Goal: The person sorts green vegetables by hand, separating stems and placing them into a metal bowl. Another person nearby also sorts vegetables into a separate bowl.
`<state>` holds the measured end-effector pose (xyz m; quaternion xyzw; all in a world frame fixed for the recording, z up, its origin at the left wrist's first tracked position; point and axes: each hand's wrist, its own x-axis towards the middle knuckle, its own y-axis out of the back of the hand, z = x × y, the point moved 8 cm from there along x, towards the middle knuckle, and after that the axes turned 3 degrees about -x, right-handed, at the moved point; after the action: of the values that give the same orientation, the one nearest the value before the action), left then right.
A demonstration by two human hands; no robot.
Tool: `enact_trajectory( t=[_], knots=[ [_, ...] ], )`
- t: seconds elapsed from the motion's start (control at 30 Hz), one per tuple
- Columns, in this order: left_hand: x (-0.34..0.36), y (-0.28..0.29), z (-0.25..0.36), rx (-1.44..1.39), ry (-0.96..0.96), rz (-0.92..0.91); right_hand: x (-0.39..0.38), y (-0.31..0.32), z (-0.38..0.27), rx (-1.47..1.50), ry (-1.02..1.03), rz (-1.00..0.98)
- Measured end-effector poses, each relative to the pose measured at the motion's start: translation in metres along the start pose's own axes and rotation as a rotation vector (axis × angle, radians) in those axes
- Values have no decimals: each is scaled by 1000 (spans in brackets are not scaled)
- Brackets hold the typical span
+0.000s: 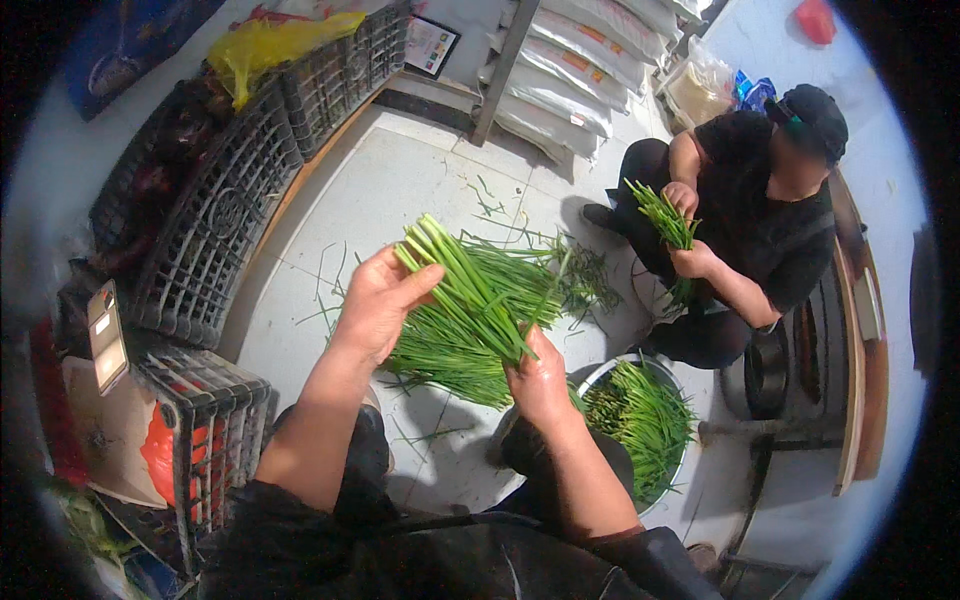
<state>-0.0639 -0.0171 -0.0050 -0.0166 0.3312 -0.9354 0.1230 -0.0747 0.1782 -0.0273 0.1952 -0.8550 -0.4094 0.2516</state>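
A bunch of green garlic chives (465,285) stretches between my two hands, its pale cut ends toward the upper left. My left hand (385,300) grips it near those ends, thumb across the stalks. Lower down the bunch, my right hand (540,380) is closed around the leaves. Beneath, a large pile of chives (440,350) lies on the floor. To the right of my right hand, a round basin (683,462) is filled with more chives.
Black plastic crates (225,200) line the left, a yellow bag (275,50) on top. A nearer crate (205,400) stands by a phone (107,335). White sacks (570,75) are stacked at the back. A co-worker (740,220) in black squats at right, holding chives (665,220).
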Motion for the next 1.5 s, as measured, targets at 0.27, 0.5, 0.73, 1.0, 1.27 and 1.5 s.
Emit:
enact_trajectory(
  t=[0.27,0.5,0.73,1.0,1.27,1.5],
  knots=[
    [1,50,51,272,-263,351,0,0,-2,-32,-45,-38],
    [-31,-57,42,1401,-783,-137,0,1,-3,-157,-22,-54],
    [-15,-14,63,1166,-733,137,0,6,8,-143,-93,-87],
    [-8,106,106,951,-523,586,-3,18,17,-154,-113,-31],
    [6,49,31,658,-189,140,3,19,8,-219,-93,49],
    [-1,-3,-8,164,95,-29,5,11,11,-54,-154,38]
  ],
)
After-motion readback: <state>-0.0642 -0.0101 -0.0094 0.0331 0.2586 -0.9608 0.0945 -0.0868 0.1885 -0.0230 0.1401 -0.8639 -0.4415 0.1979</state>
